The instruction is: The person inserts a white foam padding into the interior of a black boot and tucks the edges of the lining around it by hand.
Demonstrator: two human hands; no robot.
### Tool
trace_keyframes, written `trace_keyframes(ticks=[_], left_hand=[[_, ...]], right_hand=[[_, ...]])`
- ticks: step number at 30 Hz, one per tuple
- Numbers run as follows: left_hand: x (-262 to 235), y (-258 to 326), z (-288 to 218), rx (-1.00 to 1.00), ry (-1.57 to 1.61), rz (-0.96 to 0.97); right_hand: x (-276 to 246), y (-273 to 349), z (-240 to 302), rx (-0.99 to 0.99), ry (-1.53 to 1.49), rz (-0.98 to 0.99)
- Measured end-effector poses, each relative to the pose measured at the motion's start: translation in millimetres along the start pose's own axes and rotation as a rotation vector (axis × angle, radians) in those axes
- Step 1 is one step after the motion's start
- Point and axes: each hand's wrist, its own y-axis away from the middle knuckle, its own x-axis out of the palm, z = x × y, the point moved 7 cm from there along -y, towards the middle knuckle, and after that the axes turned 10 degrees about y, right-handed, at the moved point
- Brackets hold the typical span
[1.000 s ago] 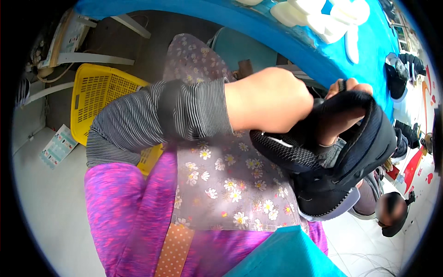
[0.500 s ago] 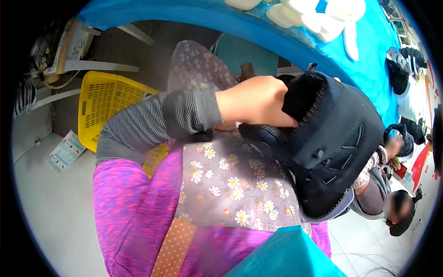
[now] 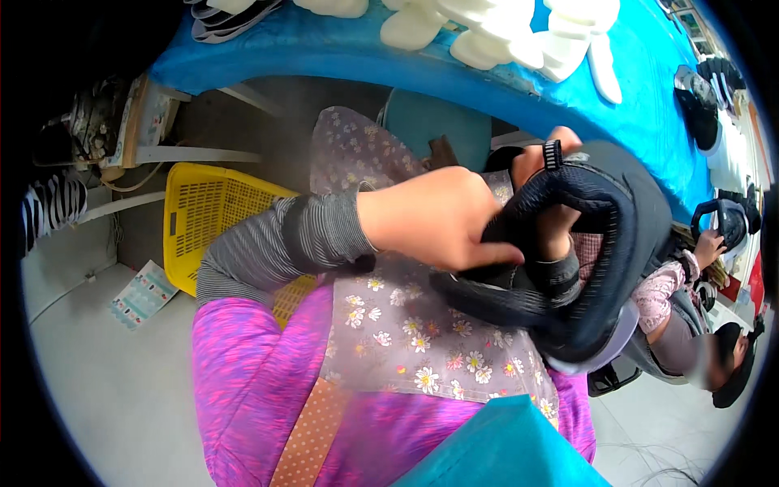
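I hold a black shoe upper point(image 3: 641, 195) over my flower-patterned apron point(image 3: 422, 325). Its padded mesh collar faces me, with a striped pull loop at the top. My left hand point(image 3: 446, 217) reaches in from the left, closed on the near edge of the collar, thumb pointing right. Through the collar opening shows the wrist of my right hand point(image 3: 560, 150). Its fingers are bent beside the pull loop at the upper's far edge, partly hidden behind the collar. A pale lining edge shows along the upper's lower right.
Ahead, a blue-covered table point(image 3: 341, 97) bears white shoe-shaped forms point(image 3: 487, 45) and black shoe parts point(image 3: 235, 20). A yellow basket point(image 3: 180, 231) stands at my left, near a leaflet point(image 3: 144, 296). On the right, a co-worker's hand point(image 3: 708, 246) holds a black shoe point(image 3: 729, 221).
The upper has turned: its zigzag-stitched edge faced me before, and now the padded collar does. My right hand has come into view. My left hand has moved slightly left and down.
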Motion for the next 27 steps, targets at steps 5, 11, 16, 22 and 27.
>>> trace_keyframes(ticks=[5, 11, 16, 22, 27], left_hand=[[8.7, 2.1, -9.0, 0.253, -0.055, -0.022], [-2.8, 5.9, 18.3, 0.169, 0.127, -0.152], [13.3, -6.5, -1.9, 0.313, 0.216, 0.021], [1.8, -12.2, 12.3, 0.243, 0.144, 0.011], [9.8, -3.4, 11.8, 0.074, 0.131, 0.085]], right_hand=[[-10.4, 9.4, -26.6, -0.017, 0.012, -0.02], [-4.4, 32.3, -20.4, 0.17, 0.095, 0.064], [7.3, 43.1, -17.5, 0.214, 0.057, 0.106], [-30.0, 36.5, -28.9, 0.193, -0.101, -0.428], [-17.6, 33.6, -4.6, 0.175, 0.166, -0.211]])
